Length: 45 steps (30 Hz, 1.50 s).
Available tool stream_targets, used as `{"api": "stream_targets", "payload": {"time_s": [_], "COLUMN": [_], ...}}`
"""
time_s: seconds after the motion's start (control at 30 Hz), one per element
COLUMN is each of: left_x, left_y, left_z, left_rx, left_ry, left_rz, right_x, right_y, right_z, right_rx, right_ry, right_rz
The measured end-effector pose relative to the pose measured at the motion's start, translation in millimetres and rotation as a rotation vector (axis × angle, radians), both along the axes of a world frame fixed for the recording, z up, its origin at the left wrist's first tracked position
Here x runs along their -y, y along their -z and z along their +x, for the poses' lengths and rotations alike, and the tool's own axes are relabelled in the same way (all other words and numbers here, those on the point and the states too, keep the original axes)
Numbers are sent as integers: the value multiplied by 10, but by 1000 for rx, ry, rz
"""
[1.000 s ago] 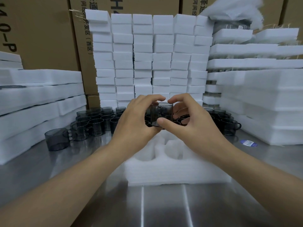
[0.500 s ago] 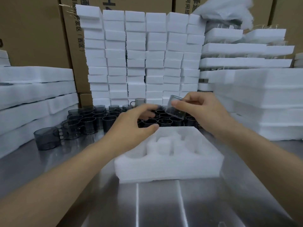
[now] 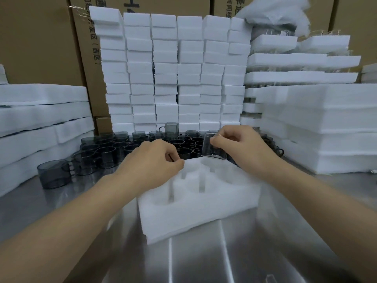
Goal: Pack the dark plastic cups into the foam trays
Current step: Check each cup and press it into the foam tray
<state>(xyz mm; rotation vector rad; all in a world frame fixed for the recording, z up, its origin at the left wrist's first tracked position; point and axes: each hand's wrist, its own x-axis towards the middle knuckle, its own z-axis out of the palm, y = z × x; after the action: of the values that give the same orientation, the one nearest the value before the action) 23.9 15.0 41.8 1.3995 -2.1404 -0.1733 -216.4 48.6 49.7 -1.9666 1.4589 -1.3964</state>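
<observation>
The right hand point(image 3: 242, 148) pinches a tilted dark cup point(image 3: 212, 149) in its fingers over the far right corner of the white foam tray point(image 3: 204, 213). The left hand point(image 3: 151, 162) sits at the tray's far edge, fingers curled; whether they grasp anything is unclear.

Left hand point(image 3: 153, 162) fingertips curled from view, cup point(image 3: 212, 149) half behind right fingers point(image 3: 226, 138) — carton print point(image 3: 128, 4) cropped above

A packing workshop or warehouse: stacked foam blocks point(image 3: 171, 74), printed cardboard cartons point(image 3: 40, 43), and a steel worktable point(image 3: 195, 260).
</observation>
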Motion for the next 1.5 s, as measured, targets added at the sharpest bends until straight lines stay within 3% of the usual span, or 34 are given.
{"api": "stream_targets", "payload": {"time_s": [0.6, 0.83, 1.17, 1.27, 1.5], "left_x": [94, 152, 183, 188, 195], "left_y": [-33, -3, 14, 23, 20], "left_z": [124, 132, 146, 150, 134], "left_rx": [122, 109, 82, 85, 79], "left_ry": [-205, -174, -151, -148, -143], "left_rz": [-17, 2, 38, 39, 52], "right_x": [-111, -172, -127, -122, -137], "right_y": [-46, -33, -46, -8, 10], "right_z": [45, 69, 84, 93, 169], "right_rx": [-96, -295, -401, -331, -513], "right_ry": [-107, -126, 265, 239, 130], "right_rz": [-58, -60, -116, -69, 93]}}
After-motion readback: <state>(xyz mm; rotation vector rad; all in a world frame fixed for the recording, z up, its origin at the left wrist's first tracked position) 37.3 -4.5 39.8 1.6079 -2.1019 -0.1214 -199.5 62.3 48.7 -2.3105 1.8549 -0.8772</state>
